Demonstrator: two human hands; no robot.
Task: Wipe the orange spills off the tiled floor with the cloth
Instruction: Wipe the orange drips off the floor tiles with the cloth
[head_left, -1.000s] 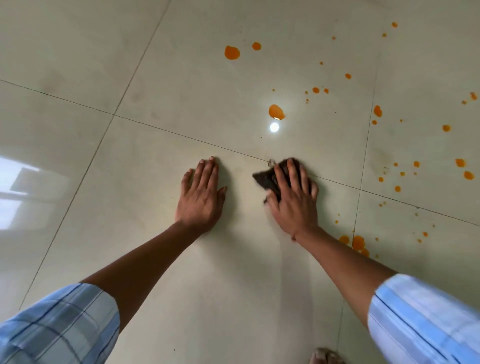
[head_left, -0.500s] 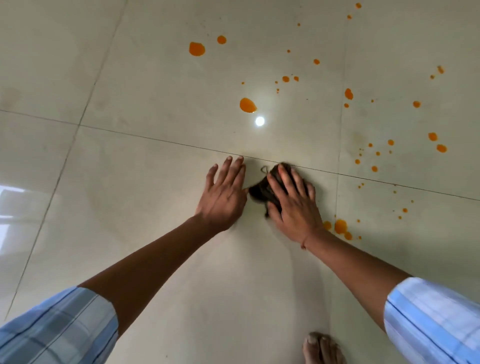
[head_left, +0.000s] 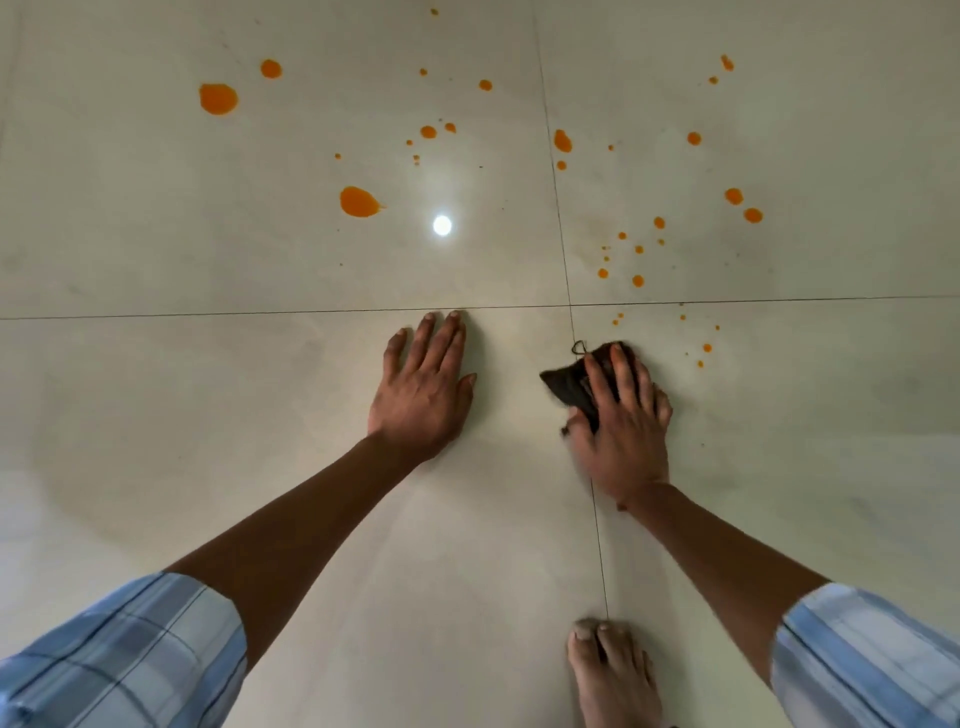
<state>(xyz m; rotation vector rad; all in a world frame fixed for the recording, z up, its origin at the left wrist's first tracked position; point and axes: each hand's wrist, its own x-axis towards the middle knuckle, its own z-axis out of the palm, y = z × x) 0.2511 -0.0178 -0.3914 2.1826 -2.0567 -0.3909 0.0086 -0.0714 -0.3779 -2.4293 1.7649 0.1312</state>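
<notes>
Low on the tiled floor (head_left: 208, 415), just on the near side of a grout line, the left hand (head_left: 421, 387) lies flat, palm down and fingers straight, its grip released and holding nothing. To its right and apart from it, the right hand (head_left: 621, 431) presses the dark cloth (head_left: 569, 384) onto the tiles. Its fingers stretch nearly straight over the bunched fabric, so this grip is loose rather than clenched. The thumb, blurred, sits at the cloth's near edge. The cloth lies across a grout line just nearer than the crossing of two lines, one corner poking out leftward past the index finger. Orange spills lie beyond: small drops (head_left: 638, 280) near the cloth, a big drop (head_left: 358, 201) beside a round light reflection (head_left: 442, 225), and another blob (head_left: 218, 98) farther left. A bare foot (head_left: 610, 670) stands at the bottom edge.
</notes>
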